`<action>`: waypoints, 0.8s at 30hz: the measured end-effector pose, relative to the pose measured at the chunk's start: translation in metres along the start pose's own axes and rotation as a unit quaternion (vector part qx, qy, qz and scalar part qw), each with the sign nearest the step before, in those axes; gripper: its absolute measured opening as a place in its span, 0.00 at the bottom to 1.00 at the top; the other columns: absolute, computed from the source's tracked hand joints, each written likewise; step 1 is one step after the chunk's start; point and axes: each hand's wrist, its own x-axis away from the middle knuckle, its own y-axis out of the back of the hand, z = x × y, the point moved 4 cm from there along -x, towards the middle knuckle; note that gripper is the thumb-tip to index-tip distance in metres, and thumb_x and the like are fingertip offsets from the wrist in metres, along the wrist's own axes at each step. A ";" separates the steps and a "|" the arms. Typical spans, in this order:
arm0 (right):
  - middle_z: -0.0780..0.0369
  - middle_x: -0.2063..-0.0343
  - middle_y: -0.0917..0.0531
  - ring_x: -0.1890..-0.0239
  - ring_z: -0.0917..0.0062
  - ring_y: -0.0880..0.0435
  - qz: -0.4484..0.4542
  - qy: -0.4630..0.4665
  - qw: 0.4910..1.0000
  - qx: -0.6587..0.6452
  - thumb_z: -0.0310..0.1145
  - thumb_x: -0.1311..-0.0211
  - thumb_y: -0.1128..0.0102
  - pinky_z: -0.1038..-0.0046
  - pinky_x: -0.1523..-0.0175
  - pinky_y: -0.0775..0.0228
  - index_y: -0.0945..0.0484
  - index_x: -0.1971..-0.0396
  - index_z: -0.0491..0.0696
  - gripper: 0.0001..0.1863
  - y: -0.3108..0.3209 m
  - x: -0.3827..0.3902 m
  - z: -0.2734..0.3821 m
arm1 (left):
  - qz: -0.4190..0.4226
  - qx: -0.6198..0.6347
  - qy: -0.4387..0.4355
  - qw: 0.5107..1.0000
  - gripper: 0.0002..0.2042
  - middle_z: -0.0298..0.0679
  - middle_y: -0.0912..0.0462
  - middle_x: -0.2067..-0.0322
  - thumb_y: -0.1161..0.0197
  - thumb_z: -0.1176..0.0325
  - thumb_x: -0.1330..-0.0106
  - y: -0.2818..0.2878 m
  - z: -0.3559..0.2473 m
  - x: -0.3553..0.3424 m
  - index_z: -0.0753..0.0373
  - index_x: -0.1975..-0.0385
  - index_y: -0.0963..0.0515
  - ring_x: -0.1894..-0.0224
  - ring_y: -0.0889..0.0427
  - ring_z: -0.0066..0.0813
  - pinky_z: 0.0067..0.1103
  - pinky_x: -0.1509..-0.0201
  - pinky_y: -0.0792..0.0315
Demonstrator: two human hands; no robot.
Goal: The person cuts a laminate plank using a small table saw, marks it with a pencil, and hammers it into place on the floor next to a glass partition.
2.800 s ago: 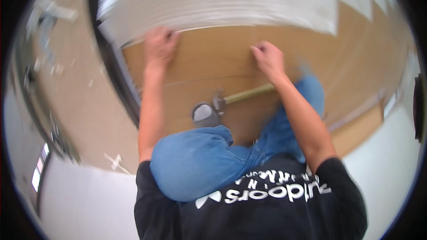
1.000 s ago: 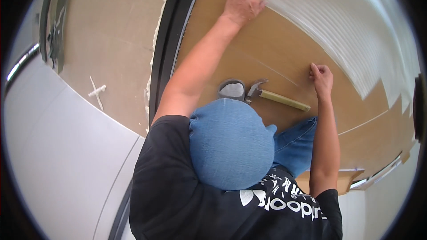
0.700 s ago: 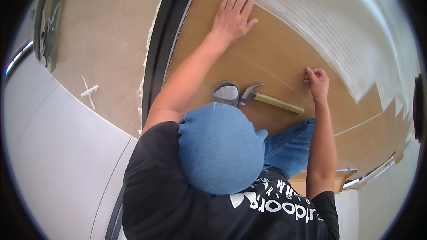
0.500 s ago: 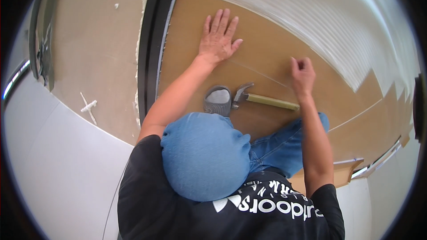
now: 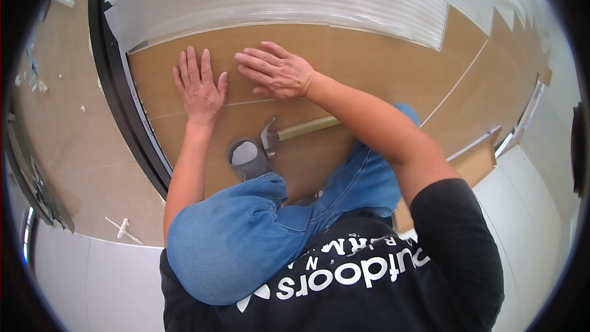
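Note:
Flat on a brown wood-look floor plank rests my left hand, its fingers spread, close to the black door track at the left. My right hand is over the same plank just to the right of it, fingers stretched out and pointing left, holding nothing; whether it touches the plank I cannot tell. Below the right hand a claw hammer with a steel head and a yellowish handle lies on the planks, the handle's end hidden behind my right forearm. My foot in a grey slipper is beside the hammer's head.
A black door track runs along the left edge of the planks. White foam underlay covers the floor beyond them. Stepped plank ends stand out at the right. A white cross-shaped bit lies on the brownish floor past the track.
My right hand has moved left, from above the hammer's handle end to beside my left hand, and its curled fingers have straightened. The view has turned; my left hand stays flat on the plank.

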 end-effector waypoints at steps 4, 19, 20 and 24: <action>0.62 0.29 0.36 0.28 0.71 0.38 0.013 -0.010 1.000 0.006 0.49 0.36 0.42 0.60 0.24 0.52 0.28 0.38 0.52 0.29 -0.006 0.000 -0.001 | 0.001 -0.007 0.003 1.000 0.32 0.47 0.43 0.27 0.41 0.49 0.33 0.000 0.000 0.001 0.56 0.31 0.36 0.25 0.47 0.46 0.47 0.26 0.52; 0.65 0.30 0.34 0.28 0.74 0.38 0.021 -0.095 0.994 0.039 0.48 0.32 0.46 0.64 0.23 0.53 0.27 0.38 0.54 0.26 0.000 0.011 0.000 | -0.044 -0.053 -0.038 0.997 0.20 0.43 0.20 0.53 0.32 0.53 0.37 0.056 0.106 -0.075 0.62 0.54 0.21 0.48 0.22 0.47 0.36 0.44 0.27; 0.66 0.29 0.35 0.27 0.75 0.39 0.027 -0.095 0.994 0.044 0.48 0.31 0.47 0.64 0.23 0.54 0.28 0.37 0.55 0.26 -0.001 0.012 -0.001 | -0.034 -0.044 -0.041 0.998 0.19 0.43 0.19 0.54 0.32 0.53 0.36 0.053 0.105 -0.080 0.62 0.56 0.21 0.49 0.22 0.47 0.36 0.45 0.28; 0.67 0.29 0.35 0.27 0.76 0.39 0.014 -0.107 0.994 0.028 0.46 0.33 0.44 0.64 0.23 0.53 0.29 0.35 0.56 0.27 0.000 0.006 0.002 | -0.058 -0.052 -0.052 0.996 0.14 0.42 0.20 0.60 0.34 0.56 0.35 0.038 0.105 -0.084 0.60 0.62 0.22 0.55 0.22 0.45 0.35 0.50 0.28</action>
